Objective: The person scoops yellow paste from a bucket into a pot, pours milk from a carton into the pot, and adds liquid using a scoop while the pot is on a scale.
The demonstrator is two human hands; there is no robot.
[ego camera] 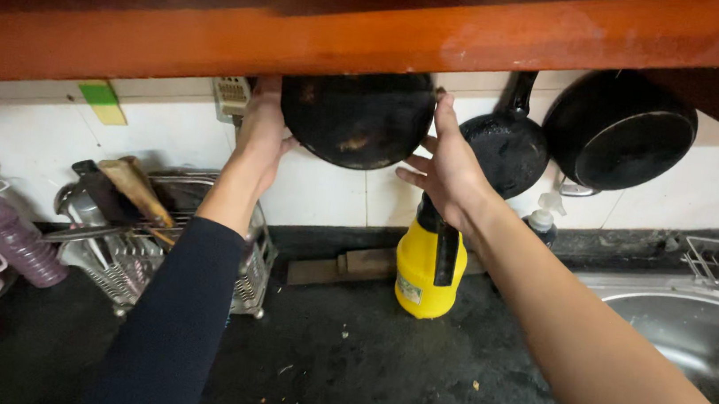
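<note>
Both arms reach up, left hand [261, 134] and right hand [450, 169] raised, fingers spread.

the left arm wears a long, close-fitting dark navy sleeve that ends at the wrist, leaving the left hand [260, 134] bare. the right arm is unsleeved up to the right hand [450, 169]; neither shows rings or a watch.
</note>
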